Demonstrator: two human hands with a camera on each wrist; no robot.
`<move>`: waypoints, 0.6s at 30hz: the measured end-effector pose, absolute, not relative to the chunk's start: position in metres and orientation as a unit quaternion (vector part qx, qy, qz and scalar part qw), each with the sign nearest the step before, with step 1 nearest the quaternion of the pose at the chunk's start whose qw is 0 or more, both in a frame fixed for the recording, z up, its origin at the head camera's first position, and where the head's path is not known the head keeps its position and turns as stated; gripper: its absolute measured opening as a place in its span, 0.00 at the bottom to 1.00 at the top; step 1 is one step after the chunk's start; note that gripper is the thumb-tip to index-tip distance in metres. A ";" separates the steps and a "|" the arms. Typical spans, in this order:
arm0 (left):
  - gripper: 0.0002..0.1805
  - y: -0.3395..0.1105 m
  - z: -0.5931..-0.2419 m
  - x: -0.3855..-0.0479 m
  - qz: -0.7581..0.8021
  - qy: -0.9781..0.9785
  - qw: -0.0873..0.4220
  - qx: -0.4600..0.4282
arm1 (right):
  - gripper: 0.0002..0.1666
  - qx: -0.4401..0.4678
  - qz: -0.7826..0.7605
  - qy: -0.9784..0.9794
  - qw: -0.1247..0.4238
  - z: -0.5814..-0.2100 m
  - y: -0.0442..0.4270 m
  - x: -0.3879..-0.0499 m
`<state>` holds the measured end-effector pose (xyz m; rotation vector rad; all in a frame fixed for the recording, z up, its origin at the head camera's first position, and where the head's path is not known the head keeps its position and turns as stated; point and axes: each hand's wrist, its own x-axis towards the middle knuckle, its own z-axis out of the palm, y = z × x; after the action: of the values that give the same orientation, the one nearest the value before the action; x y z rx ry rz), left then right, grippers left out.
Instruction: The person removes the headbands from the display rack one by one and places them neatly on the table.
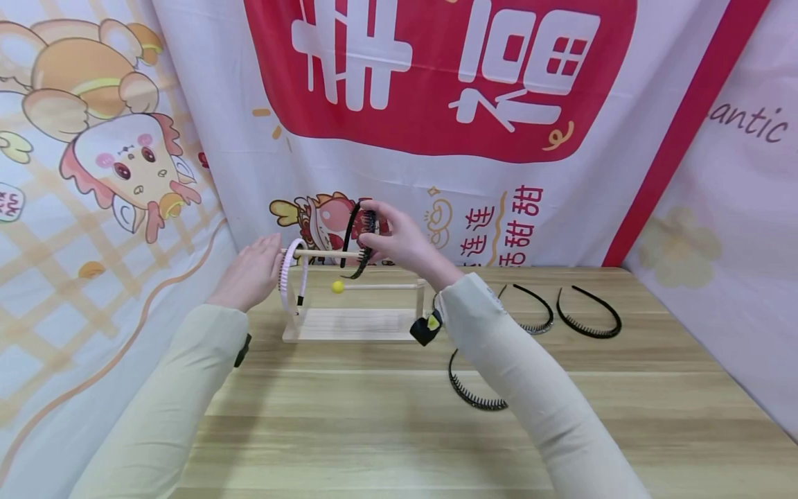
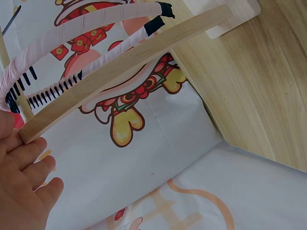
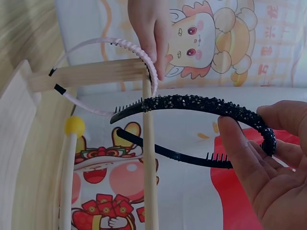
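Observation:
A wooden rack (image 1: 352,326) stands on the table, with a pale pink headband (image 1: 285,278) hanging on the left part of its upper rod (image 1: 327,254). My left hand (image 1: 252,272) rests against the top of the rack's left post (image 2: 129,64), fingers extended. With thumb and fingers my right hand (image 1: 405,239) pinches a black sparkly toothed headband (image 3: 201,104) by its curved middle. In the right wrist view, the arms of this headband lie across the rod, one in front and the other apparently behind it. The lower rod carries a yellow ball (image 1: 337,286) at its left end.
Several black toothed headbands lie to the right on the table: one (image 1: 598,333) at far right, another (image 1: 542,326) beside it, one (image 1: 475,398) nearer, partly behind my right sleeve. A black bow (image 1: 426,328) with a yellow centre sits by the rack. Printed cloths hang behind and at both sides.

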<state>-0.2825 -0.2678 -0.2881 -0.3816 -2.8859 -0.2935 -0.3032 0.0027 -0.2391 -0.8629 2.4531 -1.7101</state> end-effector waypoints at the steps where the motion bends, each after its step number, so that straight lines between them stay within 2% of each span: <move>1: 0.28 -0.268 -0.288 -0.282 -0.100 -0.981 0.108 -0.130 | 0.34 -0.275 -0.550 0.789 0.014 -0.238 0.005 -0.303; 18: 0.28 -0.269 -0.289 -0.283 -0.104 -0.981 0.109 -0.124 | 0.35 -0.256 -0.583 0.771 0.007 -0.238 0.038 -0.303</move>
<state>-0.2829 -0.2691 -0.2891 -0.3649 -2.8844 -0.3072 -0.3025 0.0380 -0.2376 -0.7990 2.4118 -1.8221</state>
